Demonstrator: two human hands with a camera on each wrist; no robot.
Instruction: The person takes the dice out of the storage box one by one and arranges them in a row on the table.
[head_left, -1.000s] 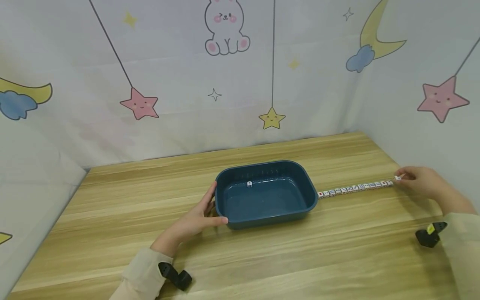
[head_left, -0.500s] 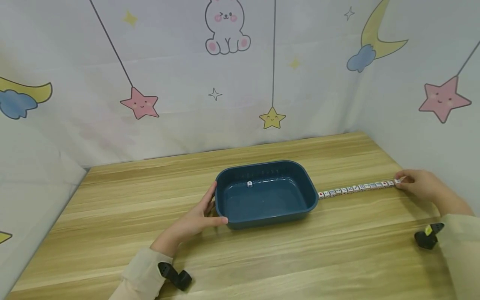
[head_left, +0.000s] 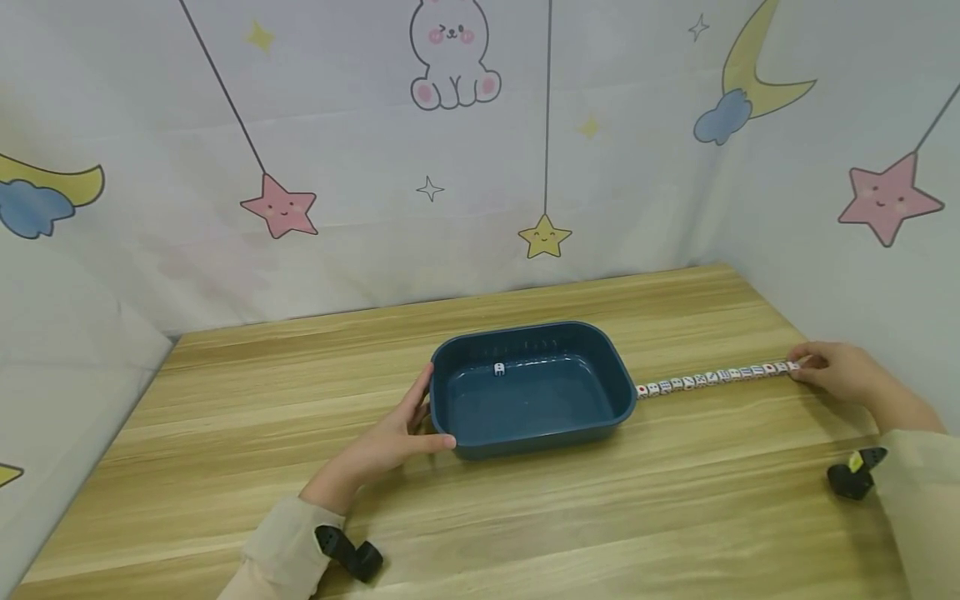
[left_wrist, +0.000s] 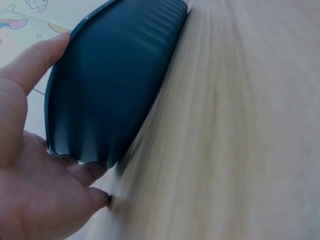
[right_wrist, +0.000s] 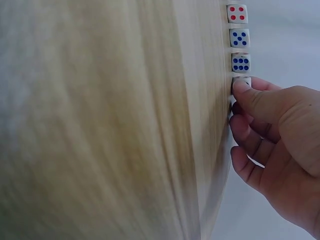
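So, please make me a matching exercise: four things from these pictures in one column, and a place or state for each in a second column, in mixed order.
Things:
1. left hand
2. right hand
3. single die
4. row of dice

Places or states:
a. lies inside the blue tray
b. pinches the die at the far end of the row
c. rests against the tray's outer wall
d. lies on the wooden table, right of the tray

Pairs: 1-c, 2-b, 3-a, 4-d
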